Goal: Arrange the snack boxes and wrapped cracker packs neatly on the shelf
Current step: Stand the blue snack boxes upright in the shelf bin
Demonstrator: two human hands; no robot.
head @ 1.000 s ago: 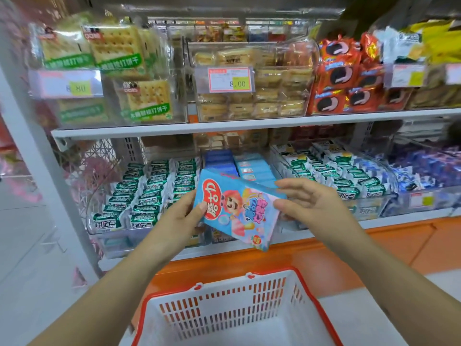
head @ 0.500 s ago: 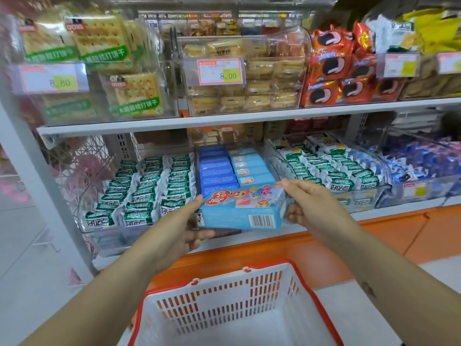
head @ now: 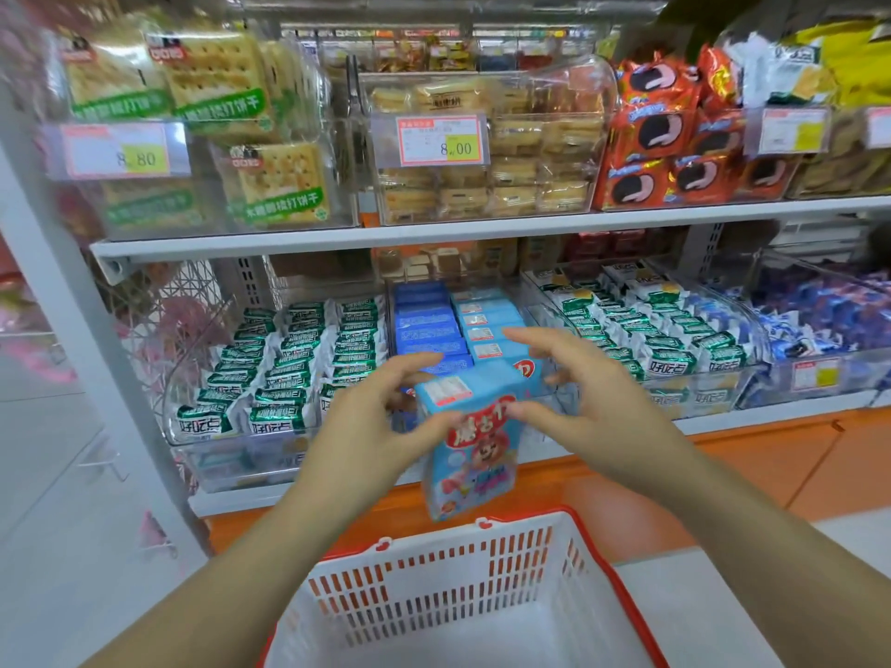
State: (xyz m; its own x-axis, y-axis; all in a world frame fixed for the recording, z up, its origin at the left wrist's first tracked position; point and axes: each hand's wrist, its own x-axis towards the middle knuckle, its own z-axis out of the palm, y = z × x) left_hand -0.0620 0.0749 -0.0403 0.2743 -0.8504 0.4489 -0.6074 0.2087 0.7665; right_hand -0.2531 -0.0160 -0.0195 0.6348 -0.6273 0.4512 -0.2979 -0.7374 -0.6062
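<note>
Head view, 1 frame.

- Box: light blue, cartoon print on its front, white label on its top face. It is held upright with a slight tilt, in the air in front of the lower shelf and above the basket. It touches neither.
- Left hand: grasping the box at its top left. The thumb lies on the front face and the fingers curl over and behind the top edge.
- Right hand: thumb pressed on the box front near the top right corner, fingers arched over the top. Cannot see where those fingers contact the far side.
- Directly behind the box, the lower shelf carries 2 rows of boxes standing on end: a dark-blue row on the left and a light-blue row touching it on the right.
- Green packs fill the clear bin left of these rows. More green packs fill the bin on the right.
- Upper shelf: cracker packs in clear bins, a price tag reading 8.00, and red packs to its right.
</note>
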